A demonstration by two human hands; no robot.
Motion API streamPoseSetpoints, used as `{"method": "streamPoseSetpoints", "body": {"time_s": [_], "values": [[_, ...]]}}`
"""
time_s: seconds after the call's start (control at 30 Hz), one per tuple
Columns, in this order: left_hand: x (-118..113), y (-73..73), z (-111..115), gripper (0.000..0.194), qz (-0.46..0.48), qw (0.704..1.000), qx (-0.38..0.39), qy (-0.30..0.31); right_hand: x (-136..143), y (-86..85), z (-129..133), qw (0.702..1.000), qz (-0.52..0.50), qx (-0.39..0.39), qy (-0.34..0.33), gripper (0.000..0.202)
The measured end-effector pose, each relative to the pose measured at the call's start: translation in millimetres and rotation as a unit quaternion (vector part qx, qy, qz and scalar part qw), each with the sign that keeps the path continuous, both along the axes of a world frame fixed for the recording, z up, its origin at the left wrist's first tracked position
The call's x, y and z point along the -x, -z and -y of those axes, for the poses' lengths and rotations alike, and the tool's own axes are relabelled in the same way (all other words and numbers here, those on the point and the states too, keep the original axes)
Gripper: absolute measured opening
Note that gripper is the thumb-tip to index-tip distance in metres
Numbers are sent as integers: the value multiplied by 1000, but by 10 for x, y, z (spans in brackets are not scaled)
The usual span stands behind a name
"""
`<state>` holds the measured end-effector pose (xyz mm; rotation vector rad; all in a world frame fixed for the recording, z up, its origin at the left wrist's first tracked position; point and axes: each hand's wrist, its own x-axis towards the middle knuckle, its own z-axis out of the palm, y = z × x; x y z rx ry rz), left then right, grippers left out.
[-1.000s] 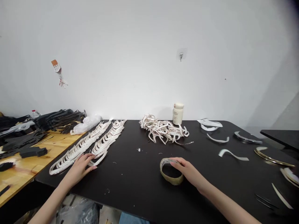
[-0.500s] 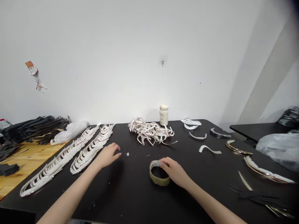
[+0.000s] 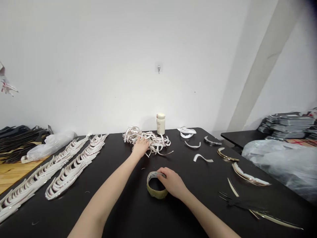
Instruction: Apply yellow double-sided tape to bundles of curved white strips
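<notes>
My left hand (image 3: pixel 141 146) is at the front edge of a tangled pile of thin white strips (image 3: pixel 158 140) with shiny edges. Its fingers are stretched out over the strips, and the fingertips are hard to make out. My right hand (image 3: pixel 172 181) grips the right side of a yellowish tape roll (image 3: pixel 157 194), thumb inside the ring and the other fingers outside. The roll lies flat on the black table (image 3: pixel 133 211). Two long rows of overlapping curved white strips, a nearer row (image 3: pixel 71 170) and an outer row (image 3: pixel 32 182), lie on the left.
A cream bottle (image 3: pixel 160 124) stands behind the pile. Loose curved strips (image 3: pixel 203 158) and dark strips (image 3: pixel 244 204) lie on the right. Clear plastic bags (image 3: pixel 277 162) are beyond the right edge. A plastic bag (image 3: pixel 48 145) and black strips (image 3: pixel 19 142) are at far left.
My left hand has moved right and forward from beside the left rows to the tangled pile. My right hand stays on the tape roll. The view has turned right.
</notes>
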<state>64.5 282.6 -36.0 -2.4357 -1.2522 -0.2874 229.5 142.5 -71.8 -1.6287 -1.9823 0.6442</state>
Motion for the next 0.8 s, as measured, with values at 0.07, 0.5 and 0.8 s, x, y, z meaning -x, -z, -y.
{"method": "streamPoseSetpoints", "body": {"time_s": [0.07, 0.5, 0.8], "values": [[2, -21, -105, 25, -16, 1000, 18, -5, -3, -4, 3, 1000, 1, 1, -1, 22], [186, -832, -22, 26, 55, 992, 111, 23, -65, -21, -23, 1000, -19, 20, 4, 20], [549, -845, 1108, 34, 128, 983, 131, -3, -29, -176, -346, 998, -47, -42, 19, 30]]}}
